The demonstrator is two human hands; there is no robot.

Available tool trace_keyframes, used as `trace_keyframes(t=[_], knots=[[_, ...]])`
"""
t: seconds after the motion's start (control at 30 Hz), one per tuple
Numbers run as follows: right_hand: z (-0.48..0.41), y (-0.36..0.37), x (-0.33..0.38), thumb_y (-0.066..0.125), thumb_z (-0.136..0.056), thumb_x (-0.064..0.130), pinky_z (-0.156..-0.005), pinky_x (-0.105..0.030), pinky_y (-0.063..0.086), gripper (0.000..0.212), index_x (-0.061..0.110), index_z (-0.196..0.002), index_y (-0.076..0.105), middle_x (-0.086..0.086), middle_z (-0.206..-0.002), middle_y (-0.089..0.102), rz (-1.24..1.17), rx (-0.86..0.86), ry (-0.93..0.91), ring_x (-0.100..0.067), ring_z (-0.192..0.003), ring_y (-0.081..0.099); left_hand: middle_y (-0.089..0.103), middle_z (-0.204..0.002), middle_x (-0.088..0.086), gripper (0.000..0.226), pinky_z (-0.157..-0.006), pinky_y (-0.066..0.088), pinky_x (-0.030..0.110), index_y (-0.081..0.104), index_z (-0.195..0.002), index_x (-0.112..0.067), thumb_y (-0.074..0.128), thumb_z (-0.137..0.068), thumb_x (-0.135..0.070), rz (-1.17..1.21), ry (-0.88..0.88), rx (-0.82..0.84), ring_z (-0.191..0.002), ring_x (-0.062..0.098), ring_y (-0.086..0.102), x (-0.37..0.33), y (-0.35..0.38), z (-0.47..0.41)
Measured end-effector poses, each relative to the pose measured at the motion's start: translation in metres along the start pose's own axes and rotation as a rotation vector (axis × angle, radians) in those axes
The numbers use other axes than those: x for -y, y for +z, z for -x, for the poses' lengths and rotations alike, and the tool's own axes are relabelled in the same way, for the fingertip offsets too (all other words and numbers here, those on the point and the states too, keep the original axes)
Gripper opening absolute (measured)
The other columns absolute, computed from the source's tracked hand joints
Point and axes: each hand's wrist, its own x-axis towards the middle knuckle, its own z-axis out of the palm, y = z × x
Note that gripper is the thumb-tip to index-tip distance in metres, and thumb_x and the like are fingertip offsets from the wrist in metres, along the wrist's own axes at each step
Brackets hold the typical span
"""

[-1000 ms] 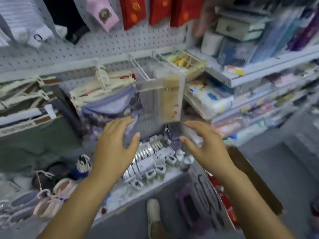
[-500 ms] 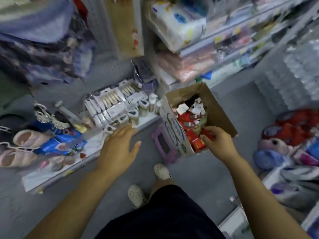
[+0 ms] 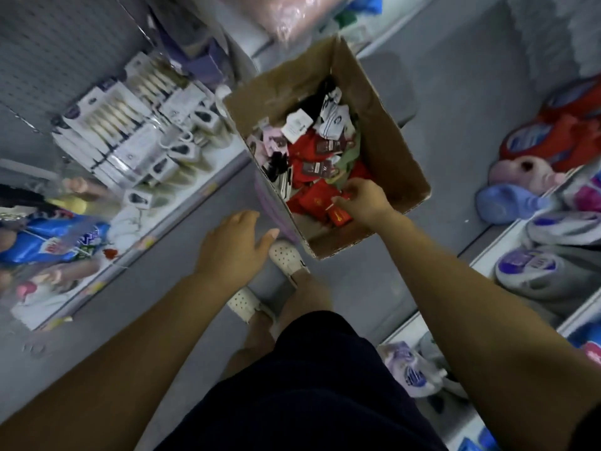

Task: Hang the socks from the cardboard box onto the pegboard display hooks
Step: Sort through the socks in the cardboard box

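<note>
An open cardboard box (image 3: pixel 387 148) stands on the grey floor, filled with several packs of socks in red, black, white, pink and green. My right hand (image 3: pixel 362 200) is inside the box at its near end, its fingers pinching a red sock pack (image 3: pixel 338 214). My left hand (image 3: pixel 234 245) hovers open to the left of the box, above the floor, holding nothing. A strip of white pegboard (image 3: pixel 48 50) shows at the top left; no hooks are visible on it.
A low shelf (image 3: pixel 182 203) on the left carries boxed goods and blue packets. Shelves on the right hold detergent bottles (image 3: pixel 549 265) and pouches. My feet in white perforated shoes (image 3: pixel 286 258) stand just before the box.
My view has swung down from the pegboard to the box. My right hand went into the box and pinched a red sock pack; my left hand dropped beside the box.
</note>
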Motion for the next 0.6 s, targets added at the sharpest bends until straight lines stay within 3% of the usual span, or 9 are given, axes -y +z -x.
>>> trace_keyframes(t=[0.13,0.23,0.3,0.43,0.5,0.6], knots=[[-0.052,0.020,-0.015,0.073,-0.091,0.036,-0.105,-0.035,0.045,0.046,0.011,-0.128,0.064,-0.011,-0.133,0.064,0.072,0.129,0.065,-0.030,-0.125,0.059,0.062,-0.130,0.012,0.056,-0.095,0.047,0.040,0.058,-0.131,-0.008,0.047,-0.101,-0.054,0.206,-0.163,0.055,-0.119,0.030,0.057,-0.016,0.015,-0.041],[-0.085,0.031,-0.023,0.074,-0.090,0.039,-0.111,-0.034,0.041,0.060,0.013,-0.140,0.055,-0.010,-0.144,0.058,0.120,0.204,0.082,-0.029,-0.133,0.053,0.063,-0.098,-0.001,0.049,-0.074,0.040,0.028,0.063,-0.109,-0.010,0.047,-0.101,-0.056,0.367,-0.302,0.057,-0.095,0.019,0.057,-0.019,0.025,-0.064],[-0.102,0.037,-0.029,0.077,-0.087,0.041,-0.115,-0.038,0.039,0.071,0.015,-0.146,0.049,-0.011,-0.149,0.053,0.193,0.263,0.055,-0.031,-0.137,0.049,0.058,-0.082,-0.003,0.050,-0.064,0.036,0.027,0.062,-0.096,-0.007,0.048,-0.101,-0.055,0.374,-0.313,0.048,-0.085,0.021,0.055,-0.019,0.030,-0.073],[-0.119,0.041,-0.038,0.076,-0.084,0.050,-0.119,-0.055,0.021,0.075,0.027,-0.148,0.044,-0.009,-0.157,0.039,0.465,0.313,0.017,-0.037,-0.146,0.027,0.060,-0.075,0.009,0.059,-0.065,0.040,0.030,0.066,-0.092,0.001,0.048,-0.101,-0.054,0.400,-0.288,0.068,-0.077,0.029,0.058,-0.019,0.035,-0.082],[-0.125,0.039,-0.039,0.075,-0.084,0.051,-0.118,-0.056,0.015,0.061,0.032,-0.138,0.054,-0.009,-0.155,0.040,0.545,0.329,-0.025,-0.037,-0.144,0.024,0.066,-0.083,0.022,0.062,-0.073,0.047,0.040,0.067,-0.094,0.005,0.046,-0.102,-0.053,0.424,-0.260,0.075,-0.082,0.036,0.063,-0.018,0.038,-0.083],[-0.131,0.034,-0.043,0.070,-0.089,0.050,-0.118,-0.059,0.013,0.042,0.031,-0.125,0.063,-0.008,-0.150,0.044,0.589,0.367,-0.049,-0.036,-0.143,0.025,0.071,-0.091,0.023,0.062,-0.084,0.052,0.046,0.068,-0.094,0.005,0.047,-0.102,-0.052,0.462,-0.236,0.079,-0.086,0.034,0.067,-0.016,0.041,-0.083]])
